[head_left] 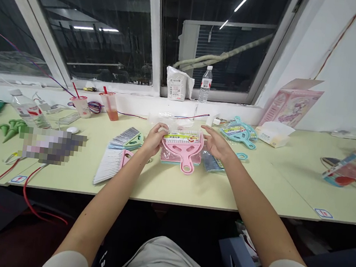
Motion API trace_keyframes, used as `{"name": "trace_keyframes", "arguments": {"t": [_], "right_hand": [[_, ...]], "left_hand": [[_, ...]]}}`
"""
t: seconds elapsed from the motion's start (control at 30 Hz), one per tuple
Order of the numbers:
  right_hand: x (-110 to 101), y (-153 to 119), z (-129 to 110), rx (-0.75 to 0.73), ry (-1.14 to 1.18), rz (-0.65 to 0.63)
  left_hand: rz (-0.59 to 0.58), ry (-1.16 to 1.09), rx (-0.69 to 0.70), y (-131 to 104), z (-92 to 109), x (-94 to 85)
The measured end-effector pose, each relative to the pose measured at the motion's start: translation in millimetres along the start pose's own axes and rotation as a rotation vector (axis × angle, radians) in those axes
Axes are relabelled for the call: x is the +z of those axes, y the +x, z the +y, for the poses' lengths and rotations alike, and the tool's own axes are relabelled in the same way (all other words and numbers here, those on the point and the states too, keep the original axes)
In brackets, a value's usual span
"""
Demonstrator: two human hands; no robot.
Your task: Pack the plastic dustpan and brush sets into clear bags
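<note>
1. Pink dustpan (189, 153), one: lying at the middle of the table (164, 191), handle pointing toward the person; a clear wrapper is showing around it and bluish edges are peeking out below.
2. Left hand (155, 140), one: grasping the dustpan's left edge.
3. Right hand (217, 143), one: holding open, fingers extended beside the right edge; whether it is touching, cannot tell.
4. Printed card (182, 137), yellow-green and white: lying across the dustpan's wide end, bearing large characters, too small to read.
5. Teal dustpan (240, 134): resting behind the right hand, carrying a similar yellow-green label.
6. Clear packet (212, 163): lying near the right forearm, containing something bluish.
7. Brushes, two: green-handled brush (134, 140) and pink-handled brush (109, 166), lying left of the left hand.
8. Sill bottle (205, 86): standing upright, holding clear liquid, wearing a red-and-white label.
9. White packet (176, 85): standing beside it, showing small dark print.
10. Cups with red straws, two: right cup (112, 110) containing an orange-red drink; left cup (82, 107), pale, contents hidden.
11. Tissue box (274, 136): displaying lettering that seems to be reading "FACE".
12. Pink carton (293, 106): standing with its flap open, displaying a cartoon figure.
</note>
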State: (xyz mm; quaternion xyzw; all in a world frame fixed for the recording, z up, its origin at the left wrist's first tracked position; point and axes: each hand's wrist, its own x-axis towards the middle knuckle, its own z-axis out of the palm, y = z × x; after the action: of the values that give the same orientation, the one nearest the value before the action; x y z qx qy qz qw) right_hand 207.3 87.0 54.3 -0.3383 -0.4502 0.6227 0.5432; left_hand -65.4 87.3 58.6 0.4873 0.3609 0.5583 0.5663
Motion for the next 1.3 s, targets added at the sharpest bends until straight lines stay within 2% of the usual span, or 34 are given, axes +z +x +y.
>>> {"name": "trace_keyframes", "arguments": {"t": [0.13,0.47,0.57,0.67,0.77,0.9,1.03,1.17,1.3], "right_hand": [[9,-3,9,-0.08,-0.089,-0.036],[16,10,28,-0.156,-0.139,0.187],[16,13,36,-0.322,-0.354,0.271],[14,15,44,-0.471,-0.587,0.329],[15,15,48,-0.47,-0.667,0.336],[20,13,49,-0.485,-0.656,0.299],[26,8,49,-0.528,-0.605,0.295],[34,-1,48,-0.442,-0.581,0.275],[45,-9,45,-0.451,-0.632,0.359]], "left_hand": [[-0.009,0.043,0.013,0,-3,0.2],[0.084,0.036,0.059,9,-10,-5.1],[0.135,0.185,0.045,6,-13,-1.7],[0.183,0.427,0.168,2,-20,2.1],[0.246,0.587,0.253,2,-26,2.7],[0.321,0.637,0.312,7,-29,-0.1],[0.309,0.65,0.368,5,-26,1.6],[0.252,0.732,0.494,-4,-25,8.6],[0.262,0.796,0.57,-10,-27,15.6]]}}
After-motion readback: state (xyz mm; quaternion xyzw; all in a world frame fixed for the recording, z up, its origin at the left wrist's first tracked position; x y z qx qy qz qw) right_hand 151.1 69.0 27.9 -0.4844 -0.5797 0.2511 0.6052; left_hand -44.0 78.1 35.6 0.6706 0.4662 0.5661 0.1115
